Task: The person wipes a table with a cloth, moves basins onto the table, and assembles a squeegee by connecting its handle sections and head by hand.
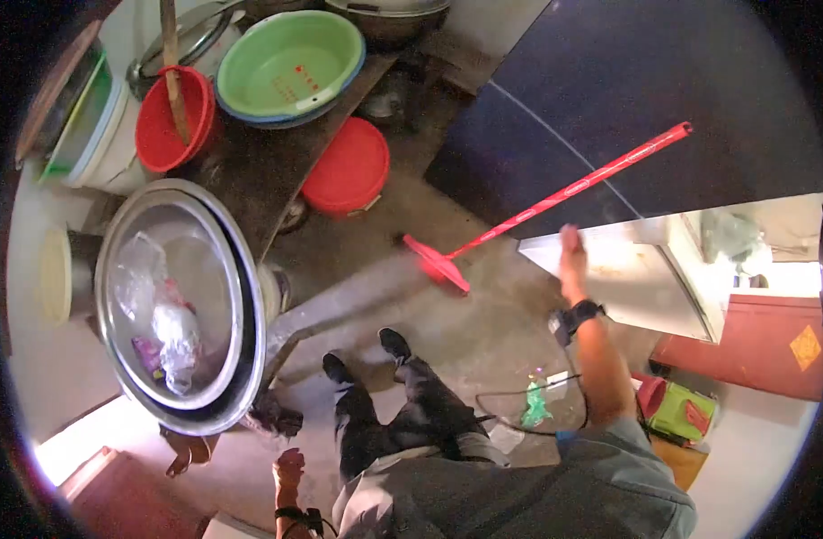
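My right hand point(572, 266) is stretched out in front of a white panel below the dark cabinet, its fingers extended and nothing visible in it. Just beyond it, apart from the fingers, a red long-handled broom or squeegee point(569, 191) slants across the view. Its slightly blurred red head point(437, 266) is at the floor; whether the handle touches the cabinet I cannot tell. Low at my left side, my left hand point(288, 465) has its fingers curled in, with no object showing. Nearest to it is a dark object point(277, 418) beneath the large metal basins point(106, 310).
Plastic bags lie in the upper basin. A wooden bench point(281, 193) carries a green basin point(290, 63) and a red bucket point(175, 117). A red-lidded bucket point(347, 168) stands beside it. The dark cabinet point(690, 72) fills the right; a green bag point(535, 406) and a cable loop lie near my right arm.
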`<state>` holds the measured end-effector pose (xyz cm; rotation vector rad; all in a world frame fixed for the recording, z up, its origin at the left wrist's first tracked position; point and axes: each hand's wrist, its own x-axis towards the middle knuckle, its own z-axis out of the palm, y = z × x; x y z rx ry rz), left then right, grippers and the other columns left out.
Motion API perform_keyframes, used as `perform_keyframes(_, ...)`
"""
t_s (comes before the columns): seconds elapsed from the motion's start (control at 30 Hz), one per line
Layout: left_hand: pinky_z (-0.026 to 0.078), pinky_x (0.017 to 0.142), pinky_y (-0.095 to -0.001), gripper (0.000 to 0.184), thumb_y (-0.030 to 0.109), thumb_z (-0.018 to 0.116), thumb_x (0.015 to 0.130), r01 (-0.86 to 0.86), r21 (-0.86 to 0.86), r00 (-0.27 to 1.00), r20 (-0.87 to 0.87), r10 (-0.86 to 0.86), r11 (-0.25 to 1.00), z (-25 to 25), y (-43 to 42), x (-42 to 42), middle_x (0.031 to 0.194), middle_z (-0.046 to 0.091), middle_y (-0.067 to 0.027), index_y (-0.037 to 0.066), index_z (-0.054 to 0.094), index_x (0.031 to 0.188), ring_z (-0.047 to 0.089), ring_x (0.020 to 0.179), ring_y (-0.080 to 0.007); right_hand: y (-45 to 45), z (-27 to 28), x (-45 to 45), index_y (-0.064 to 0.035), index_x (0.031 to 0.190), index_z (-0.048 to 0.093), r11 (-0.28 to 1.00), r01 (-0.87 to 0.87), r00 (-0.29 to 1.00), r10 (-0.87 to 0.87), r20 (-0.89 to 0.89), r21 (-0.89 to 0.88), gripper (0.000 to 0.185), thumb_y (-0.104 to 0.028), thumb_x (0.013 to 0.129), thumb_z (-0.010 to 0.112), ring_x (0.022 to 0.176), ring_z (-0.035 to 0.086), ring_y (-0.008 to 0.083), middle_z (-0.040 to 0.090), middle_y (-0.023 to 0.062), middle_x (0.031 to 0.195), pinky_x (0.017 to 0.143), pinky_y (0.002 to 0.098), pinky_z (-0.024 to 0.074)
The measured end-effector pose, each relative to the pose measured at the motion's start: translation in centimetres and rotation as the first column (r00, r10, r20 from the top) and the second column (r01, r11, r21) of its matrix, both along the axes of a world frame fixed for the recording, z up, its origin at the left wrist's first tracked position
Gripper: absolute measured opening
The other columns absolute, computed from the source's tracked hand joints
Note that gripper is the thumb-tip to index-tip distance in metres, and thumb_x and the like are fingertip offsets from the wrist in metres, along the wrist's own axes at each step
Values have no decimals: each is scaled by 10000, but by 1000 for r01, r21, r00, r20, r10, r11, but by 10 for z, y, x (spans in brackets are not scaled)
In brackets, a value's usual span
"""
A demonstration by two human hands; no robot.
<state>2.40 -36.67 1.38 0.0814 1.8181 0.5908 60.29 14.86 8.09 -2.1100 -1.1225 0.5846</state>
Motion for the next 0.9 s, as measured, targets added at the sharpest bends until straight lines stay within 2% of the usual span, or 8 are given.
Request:
perform_keyframes(0.07,519,591,-290,310,195,578,848,-9,15,999,-44,10,1000,32,8,28,871,663,-56,8,635,1089,617,685,-158,58,-55,79,9,970,553,898,-312,943,254,214,310,424,-389,988,409,891,531,262,608,143,1005,848,403,416)
perform_keyframes(0.17,519,572,-285,293,178,641,823,-136,-11,990,17,137,991,39,-7,48,865,682,-58,53,652,1088,644,709,-139,114,-11,110,-135,1096,576,942,-43,999,50,-14,333,363,-444,910,537,867,512,148,547,-13,976,752,328,419)
perform_keyframes(0.23,519,572,-284,288,180,653,820,-52,-58,994,-97,46,997,57,4,73,856,689,-58,65,658,1084,650,714,-131,119,44,77,-135,1425,348,956,16,887,121,-445,292,674,-471,885,569,1289,412,235,455,69,1384,1055,397,277)
perform_keyframes(0.4,520,603,-270,262,234,637,845,13,-83,993,-116,-22,996,64,20,110,786,688,-41,75,676,1049,655,702,-120,144,87,62,-89,1353,437,960,-30,825,181,-536,277,576,-415,900,581,1197,505,239,506,101,1319,1059,386,300)
perform_keyframes(0.53,522,635,-281,273,271,631,847,71,-67,982,-170,-81,995,39,16,116,777,692,-61,80,680,1036,663,709,-140,132,122,10,-106,837,537,889,-79,637,393,-663,451,235,-317,934,572,688,483,101,498,-8,772,794,329,424)
perform_keyframes(0.57,522,654,-290,270,270,632,844,152,-8,961,-231,-149,988,24,11,115,789,693,-77,83,680,1033,666,720,-154,117,145,-26,-151,690,399,876,-175,576,461,-675,449,335,-298,943,563,555,312,79,328,-41,616,669,301,376)
perform_keyframes(0.73,522,704,-312,251,252,632,835,295,59,883,-399,-248,954,62,66,124,845,694,-112,84,675,1017,670,763,-188,40,181,-169,-155,624,274,768,-326,377,641,-669,552,425,-251,982,482,500,224,73,249,-46,556,547,274,275)
perform_keyframes(0.9,476,606,-284,163,159,636,832,309,305,839,-533,-107,901,65,77,144,734,609,-48,64,633,964,558,646,-127,-55,183,-258,-97,611,399,361,-557,117,925,-360,748,359,-193,896,594,557,451,135,427,11,584,514,277,383)
